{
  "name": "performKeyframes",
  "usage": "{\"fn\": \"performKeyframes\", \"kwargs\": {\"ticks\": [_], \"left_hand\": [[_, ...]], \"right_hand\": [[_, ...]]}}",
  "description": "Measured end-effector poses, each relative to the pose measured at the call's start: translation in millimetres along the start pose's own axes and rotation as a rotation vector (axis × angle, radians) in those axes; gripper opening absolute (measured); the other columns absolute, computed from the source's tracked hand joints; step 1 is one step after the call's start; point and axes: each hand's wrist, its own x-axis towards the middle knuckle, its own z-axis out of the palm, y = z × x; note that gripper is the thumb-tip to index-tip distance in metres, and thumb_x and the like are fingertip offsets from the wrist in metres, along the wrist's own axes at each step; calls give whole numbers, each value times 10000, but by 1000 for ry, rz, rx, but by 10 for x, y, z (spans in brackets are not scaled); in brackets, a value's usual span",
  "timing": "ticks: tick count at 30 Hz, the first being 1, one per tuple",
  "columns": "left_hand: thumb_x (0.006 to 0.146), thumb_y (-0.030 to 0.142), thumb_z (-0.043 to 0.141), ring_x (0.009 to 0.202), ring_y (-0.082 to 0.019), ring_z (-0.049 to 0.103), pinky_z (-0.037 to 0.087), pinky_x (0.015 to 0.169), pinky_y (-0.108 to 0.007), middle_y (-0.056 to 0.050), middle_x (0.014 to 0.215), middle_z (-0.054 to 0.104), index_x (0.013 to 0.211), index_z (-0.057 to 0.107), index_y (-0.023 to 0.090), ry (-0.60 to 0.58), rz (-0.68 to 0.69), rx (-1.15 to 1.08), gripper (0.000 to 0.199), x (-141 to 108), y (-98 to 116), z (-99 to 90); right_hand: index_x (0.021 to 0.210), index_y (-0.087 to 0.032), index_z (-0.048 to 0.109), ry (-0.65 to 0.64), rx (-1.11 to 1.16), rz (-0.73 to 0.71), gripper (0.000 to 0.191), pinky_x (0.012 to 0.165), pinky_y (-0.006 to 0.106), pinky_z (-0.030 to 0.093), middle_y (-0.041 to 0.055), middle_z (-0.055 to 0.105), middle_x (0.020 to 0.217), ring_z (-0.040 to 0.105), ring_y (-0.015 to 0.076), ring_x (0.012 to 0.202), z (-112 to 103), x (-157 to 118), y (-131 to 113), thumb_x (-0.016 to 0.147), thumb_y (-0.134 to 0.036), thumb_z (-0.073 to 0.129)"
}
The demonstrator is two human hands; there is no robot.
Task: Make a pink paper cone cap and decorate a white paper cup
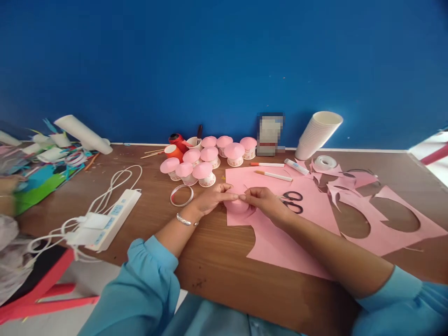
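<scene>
Between my two hands is a pink paper disc [240, 210], pinched at its upper edge by thumbs and fingers. My left hand [215, 198] is closed on its left side, and my right hand [264, 199] grips it from the right. Beneath lies a large pink paper sheet [290, 242] with a curved cut-out. Black-handled scissors [293, 203] rest on that sheet beside my right hand, their blades mostly hidden. Left of my left hand lies a silvery tape ring [181, 195]. Behind it stand several small paper cups with pink cone tops [203, 171].
At the back right leans a stack of white paper cups [318, 135], near a white tape roll [325, 162] and pink paper offcuts [381, 224]. Markers [273, 176] lie on the sheet. A power strip [115, 219] with cables is at left, beyond it a craft pile [59, 154].
</scene>
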Motion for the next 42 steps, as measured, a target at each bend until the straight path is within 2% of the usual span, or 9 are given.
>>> {"fn": "performKeyframes", "kwargs": {"ticks": [5, 11, 17, 20, 25, 29, 32, 36, 42], "left_hand": [[660, 444, 871, 654, -115, 415, 292, 636, -271, 33, 640, 475, 598, 556, 163, -30, -14, 14, 427, -22, -28, -10], [687, 446, 868, 649, -101, 381, 261, 628, -271, 41, 633, 443, 601, 517, 162, 26, -18, 14, 459, 20, -108, 9], [648, 466, 896, 638, -100, 482, 360, 619, -251, 22, 674, 563, 687, 609, 151, 143, -94, -204, 428, 60, -134, 39], [623, 383, 931, 662, -105, 536, 437, 665, -250, 13, 692, 616, 698, 644, 141, 207, -59, -350, 383, 77, -103, 49], [696, 323, 898, 715, -115, 577, 472, 699, -243, -6, 754, 678, 767, 724, 134, 205, -10, -438, 267, 87, -67, 76], [684, 348, 908, 695, -101, 553, 450, 683, -224, 9, 721, 654, 729, 705, 138, 212, -16, -392, 295, 56, -63, 110], [678, 379, 908, 676, -95, 532, 426, 674, -226, 18, 691, 627, 707, 686, 139, 175, -48, -262, 329, 18, -64, 112], [668, 384, 906, 788, -145, 600, 442, 742, -262, -19, 810, 701, 849, 758, 136, 117, -84, -69, 341, -18, -69, 82], [646, 383, 913, 750, -146, 602, 447, 733, -270, -18, 771, 718, 807, 774, 142, 114, -124, -28, 322, -28, -62, 60]], "right_hand": [[619, -194, 572, -75, -9, 33, 526, 631, 303, 409, -24, 525, 610, 490, 140, 620, 28, -32, 73, 684, -664, 801], [630, -196, 575, -71, -89, 23, 484, 602, 295, 312, -25, 504, 622, 429, 134, 620, 2, -12, 116, 742, -633, 750], [655, -193, 629, -8, 11, 70, 485, 620, 308, 361, -3, 577, 638, 479, 145, 624, -65, 5, 56, 703, -649, 787], [704, -190, 666, 46, 80, 46, 474, 644, 313, 391, 19, 626, 694, 504, 149, 648, -98, 18, 53, 726, -652, 770], [767, -185, 692, 92, 90, -12, 479, 665, 314, 406, 41, 651, 768, 520, 156, 688, -92, 12, 47, 812, -662, 691], [853, -184, 693, 71, 82, -46, 475, 660, 295, 387, 6, 615, 779, 490, 144, 698, -33, -3, 17, 768, -648, 754], [789, -172, 674, 41, 82, -35, 487, 625, 278, 337, -19, 570, 718, 443, 123, 669, 7, -15, 18, 734, -643, 784], [716, -168, 647, 42, 61, -3, 470, 602, 275, 314, -31, 535, 670, 425, 112, 640, 25, -39, 24, 749, -623, 763], [681, -170, 622, -18, 42, 49, 429, 601, 271, 318, -41, 518, 647, 436, 110, 633, 10, -48, 11, 730, -569, 771]]}}
